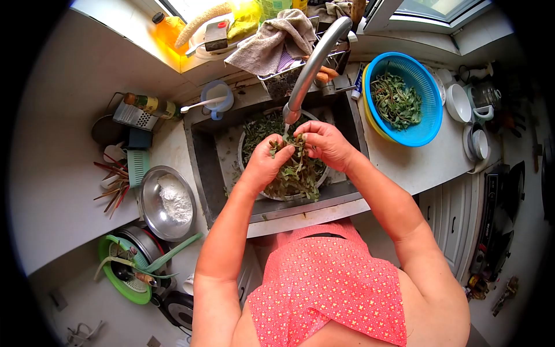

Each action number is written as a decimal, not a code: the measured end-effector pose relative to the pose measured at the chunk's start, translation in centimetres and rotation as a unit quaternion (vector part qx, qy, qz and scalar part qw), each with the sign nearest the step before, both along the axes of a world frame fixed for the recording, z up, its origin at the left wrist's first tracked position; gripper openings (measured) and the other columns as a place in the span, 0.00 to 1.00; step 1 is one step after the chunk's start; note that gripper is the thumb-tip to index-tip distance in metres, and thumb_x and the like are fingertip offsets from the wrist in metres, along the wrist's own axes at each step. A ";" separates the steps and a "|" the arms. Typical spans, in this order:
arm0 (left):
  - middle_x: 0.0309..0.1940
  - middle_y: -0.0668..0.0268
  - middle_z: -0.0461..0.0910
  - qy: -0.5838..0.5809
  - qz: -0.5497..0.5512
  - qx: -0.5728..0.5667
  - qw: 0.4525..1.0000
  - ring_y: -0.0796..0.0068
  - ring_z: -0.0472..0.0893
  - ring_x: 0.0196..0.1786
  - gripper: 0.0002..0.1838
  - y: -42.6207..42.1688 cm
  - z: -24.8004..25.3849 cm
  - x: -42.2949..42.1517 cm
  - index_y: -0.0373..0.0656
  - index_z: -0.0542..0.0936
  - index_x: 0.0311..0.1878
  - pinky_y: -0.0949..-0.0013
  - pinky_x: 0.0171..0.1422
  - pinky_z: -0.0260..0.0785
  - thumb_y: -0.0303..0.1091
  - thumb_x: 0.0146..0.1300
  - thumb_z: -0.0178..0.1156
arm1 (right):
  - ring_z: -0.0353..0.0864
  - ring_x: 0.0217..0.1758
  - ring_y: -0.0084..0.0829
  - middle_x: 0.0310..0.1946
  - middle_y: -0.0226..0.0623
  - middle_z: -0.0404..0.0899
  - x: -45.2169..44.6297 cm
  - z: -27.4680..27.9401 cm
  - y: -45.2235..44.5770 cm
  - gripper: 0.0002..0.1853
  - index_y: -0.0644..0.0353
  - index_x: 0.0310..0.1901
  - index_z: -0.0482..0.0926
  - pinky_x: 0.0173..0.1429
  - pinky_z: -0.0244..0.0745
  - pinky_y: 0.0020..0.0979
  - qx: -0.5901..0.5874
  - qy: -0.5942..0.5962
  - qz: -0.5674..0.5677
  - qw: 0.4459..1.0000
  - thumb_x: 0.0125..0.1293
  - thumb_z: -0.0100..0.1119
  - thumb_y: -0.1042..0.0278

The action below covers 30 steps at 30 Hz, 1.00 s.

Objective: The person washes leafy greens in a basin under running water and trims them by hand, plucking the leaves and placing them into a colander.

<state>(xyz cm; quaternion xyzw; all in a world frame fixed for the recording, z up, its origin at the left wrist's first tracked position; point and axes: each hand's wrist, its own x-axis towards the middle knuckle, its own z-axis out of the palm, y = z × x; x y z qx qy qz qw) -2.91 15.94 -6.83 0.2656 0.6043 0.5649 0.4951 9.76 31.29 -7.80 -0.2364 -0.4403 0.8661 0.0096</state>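
Over the sink (205, 153), my left hand (267, 163) and my right hand (328, 143) are close together under the metal faucet (317, 63). Both have their fingers closed on a bunch of leafy greens (295, 168), whose leaves hang down between them. A thin stream of water comes from the spout just behind the fingers. Below the hands stands a round basin (241, 151) filled with more of the same greens, its near part partly covered by my wrists and the held bunch.
Right of the sink, a blue colander (430, 124) holds greens. White bowls (458, 104) stand beyond it. On the left are a steel bowl (151, 199) of white powder, chopsticks (117, 188) and a mug (222, 92). A cloth (277, 43) drapes over the rack behind the faucet.
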 end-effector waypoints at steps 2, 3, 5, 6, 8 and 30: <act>0.32 0.74 0.75 -0.034 -0.010 -0.009 0.999 0.85 0.74 0.36 0.07 0.1 0.6 0.3 0.42 0.72 0.36 0.77 0.41 0.68 0.30 0.62 0.61 | 0.71 0.30 0.14 0.31 0.22 0.75 0.0 0.4 0.3 0.07 0.58 0.43 0.78 0.34 0.69 0.18 0.049 0.003 0.027 0.998 0.64 0.54 0.72; 0.32 0.74 0.75 -0.034 -0.010 -0.009 0.999 0.85 0.74 0.36 0.07 0.2 0.6 0.3 0.42 0.72 0.36 0.77 0.41 0.68 0.30 0.62 0.61 | 0.71 0.30 0.14 0.31 0.23 0.76 0.0 0.6 0.5 0.07 0.59 0.43 0.78 0.34 0.69 0.18 0.099 0.007 0.054 0.994 0.64 0.54 0.73; 0.33 0.72 0.76 -0.064 -0.007 -0.016 0.998 0.83 0.76 0.37 0.08 0.2 0.5 0.4 0.41 0.73 0.41 0.76 0.42 0.70 0.29 0.61 0.62 | 0.72 0.30 0.13 0.32 0.23 0.76 -0.1 0.9 0.6 0.07 0.60 0.42 0.79 0.34 0.69 0.18 0.151 0.013 0.077 0.986 0.63 0.55 0.74; 0.33 0.72 0.76 -0.064 -0.007 -0.016 0.998 0.83 0.76 0.37 0.08 0.1 0.4 0.3 0.41 0.73 0.41 0.76 0.42 0.70 0.29 0.61 0.62 | 0.72 0.30 0.13 0.32 0.23 0.77 -0.1 1.0 0.7 0.07 0.61 0.42 0.79 0.34 0.70 0.18 0.202 0.019 0.099 0.974 0.62 0.55 0.76; 0.31 0.72 0.77 -0.084 -0.042 -0.038 0.995 0.83 0.76 0.35 0.08 0.0 0.3 -0.1 0.40 0.75 0.41 0.76 0.40 0.69 0.32 0.62 0.62 | 0.72 0.30 0.14 0.31 0.25 0.79 -0.1 0.5 0.8 0.07 0.60 0.40 0.80 0.34 0.71 0.22 0.231 0.023 0.105 0.967 0.61 0.56 0.77; 0.31 0.74 0.79 0.118 -0.028 0.028 0.992 0.86 0.73 0.34 0.07 0.5 -1.3 0.8 0.38 0.79 0.41 0.78 0.40 0.67 0.30 0.63 0.61 | 0.73 0.23 0.19 0.24 0.28 0.77 -0.5 -0.6 -1.5 0.06 0.60 0.36 0.79 0.27 0.71 0.22 0.169 -0.092 -0.038 0.981 0.61 0.55 0.68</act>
